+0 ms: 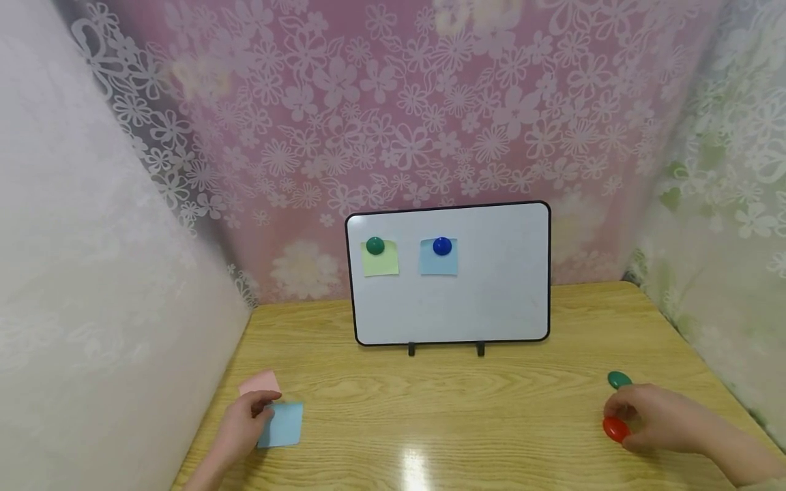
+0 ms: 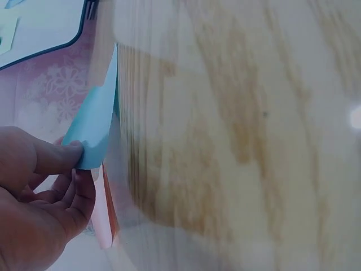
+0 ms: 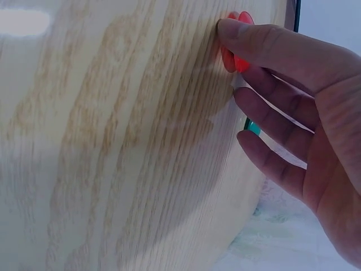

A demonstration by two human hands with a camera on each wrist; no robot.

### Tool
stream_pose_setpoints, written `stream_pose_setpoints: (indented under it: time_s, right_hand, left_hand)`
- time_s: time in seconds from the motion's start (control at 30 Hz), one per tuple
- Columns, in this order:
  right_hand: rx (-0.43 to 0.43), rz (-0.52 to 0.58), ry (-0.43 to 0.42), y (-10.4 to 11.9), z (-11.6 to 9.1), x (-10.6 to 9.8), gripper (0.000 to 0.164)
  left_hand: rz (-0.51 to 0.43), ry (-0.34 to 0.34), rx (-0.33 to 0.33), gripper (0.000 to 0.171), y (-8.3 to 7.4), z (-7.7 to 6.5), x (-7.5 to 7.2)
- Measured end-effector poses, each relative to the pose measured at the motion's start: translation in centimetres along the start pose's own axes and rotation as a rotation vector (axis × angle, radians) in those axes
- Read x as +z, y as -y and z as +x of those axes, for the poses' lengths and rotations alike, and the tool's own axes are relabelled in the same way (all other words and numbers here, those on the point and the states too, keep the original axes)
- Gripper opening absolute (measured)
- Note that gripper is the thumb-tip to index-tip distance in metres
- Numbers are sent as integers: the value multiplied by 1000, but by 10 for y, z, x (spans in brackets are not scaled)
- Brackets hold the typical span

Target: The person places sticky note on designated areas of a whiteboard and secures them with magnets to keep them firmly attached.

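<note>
My left hand [image 1: 241, 424] pinches a blue sticky note [image 1: 284, 425] by its left edge, at the table's left. In the left wrist view the thumb lies on the note's [image 2: 98, 127] near corner. A pink sticky note [image 1: 260, 383] lies just behind that hand, partly covered by it. Over at the right, my right hand [image 1: 660, 417] holds a round red magnet [image 1: 615, 429] between thumb and index finger, at the tabletop. Behind these fingers lies a green magnet [image 1: 619, 380], which shows in the right wrist view as a small green piece [image 3: 253, 127].
A black-framed whiteboard [image 1: 454, 307] stands at the back on two small black feet. On it, a green magnet [image 1: 375, 246] holds a yellow-green note [image 1: 382, 266], and a blue magnet [image 1: 442, 246] a light blue note [image 1: 439, 266]. Flowered cloth walls [image 1: 405, 143] enclose the wooden table [image 1: 454, 402].
</note>
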State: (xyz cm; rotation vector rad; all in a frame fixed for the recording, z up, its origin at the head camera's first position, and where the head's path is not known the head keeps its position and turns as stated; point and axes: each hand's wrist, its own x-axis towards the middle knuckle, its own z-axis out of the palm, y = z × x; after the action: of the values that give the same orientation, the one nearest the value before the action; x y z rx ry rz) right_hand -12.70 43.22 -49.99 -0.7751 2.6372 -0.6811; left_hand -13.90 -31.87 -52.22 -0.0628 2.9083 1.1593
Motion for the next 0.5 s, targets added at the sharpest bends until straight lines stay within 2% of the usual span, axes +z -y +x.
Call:
stream_pose_setpoints:
  time_s: [0.13,0.37,0.5]
  right_hand:
    - [-5,-12,-6,0,0,1,32]
    - [-17,-7,-5,-3,-1,1,31]
    - [-57,-20,-34,-5,0,2,31]
  left_hand:
    - [-64,-31,-30,29,-1,1,-1]
    - [-233,-3,-116,31,0,3,-2]
    - [-238,6,-146,25,0,4,-3]
